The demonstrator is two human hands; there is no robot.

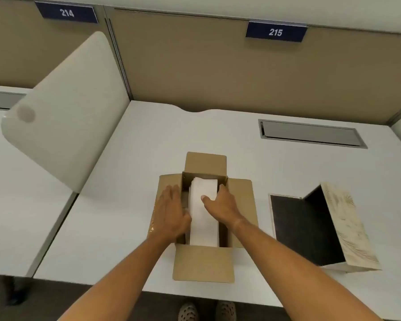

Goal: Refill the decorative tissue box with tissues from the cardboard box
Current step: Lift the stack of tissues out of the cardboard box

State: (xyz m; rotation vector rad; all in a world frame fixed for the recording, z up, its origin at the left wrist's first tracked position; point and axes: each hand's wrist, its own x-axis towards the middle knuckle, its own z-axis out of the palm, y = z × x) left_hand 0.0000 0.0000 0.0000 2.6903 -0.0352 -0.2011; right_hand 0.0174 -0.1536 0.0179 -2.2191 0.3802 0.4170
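A brown cardboard box [204, 265] stands open on the white desk, all flaps folded out. Inside it lies a white stack of tissues [204, 225]. My left hand [171, 214] reaches into the box along the stack's left side, fingers pointing down into the gap. My right hand [220, 205] grips the stack's right side, thumb resting on top of the tissues. To the right lies the decorative tissue box [343, 230], cream with a fine pattern, tipped on its side with its dark inside showing. Its flat dark panel [287, 218] lies beside it.
A white desk [130, 181] carries everything. A grey cable hatch [310, 134] sits at the back right. A white divider panel [65, 112] rises at the left. Tan partition walls with labels 214 [66, 12] and 215 [275, 32] stand behind. My shoes [206, 311] show below the desk edge.
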